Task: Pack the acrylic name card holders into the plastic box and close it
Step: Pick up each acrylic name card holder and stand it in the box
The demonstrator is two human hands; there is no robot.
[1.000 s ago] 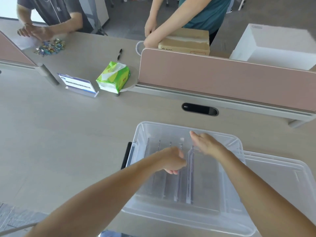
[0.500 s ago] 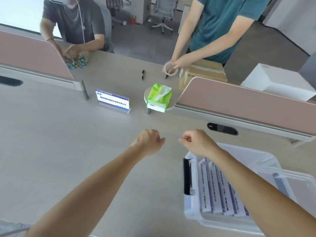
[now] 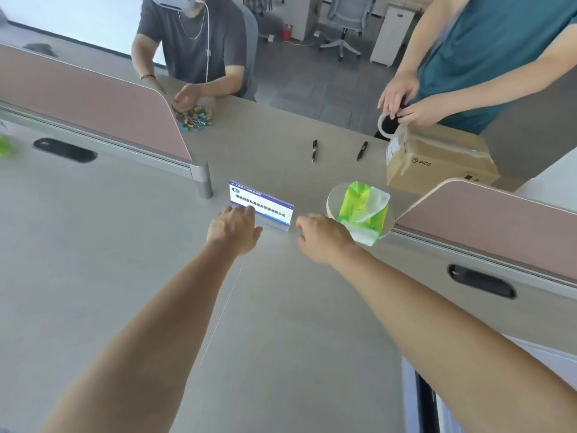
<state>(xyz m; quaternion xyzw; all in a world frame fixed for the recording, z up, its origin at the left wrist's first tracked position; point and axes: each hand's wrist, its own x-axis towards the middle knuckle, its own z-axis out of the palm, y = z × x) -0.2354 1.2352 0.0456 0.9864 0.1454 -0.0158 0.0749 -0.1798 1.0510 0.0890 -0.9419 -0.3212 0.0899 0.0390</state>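
Both hands had left the box and reached across the desk [image 3: 93, 276] for a stray name card holder.
The plastic box [image 3: 409, 392] had slid to the lower right corner of view, not yet closed. The holder [image 3: 265, 207] stood upright beyond it, unpacked. The left hand [image 3: 234, 228] touched its left end with fingers extended, gripping nothing. The right hand [image 3: 321, 235] hovered just beside the holder's right end, fingers hidden, so its grip could not be told.

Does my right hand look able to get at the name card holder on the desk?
Probably yes: the right hand is close beside the name card holder, with only bare desk between them; the tissue pack sits further right, out of the way.
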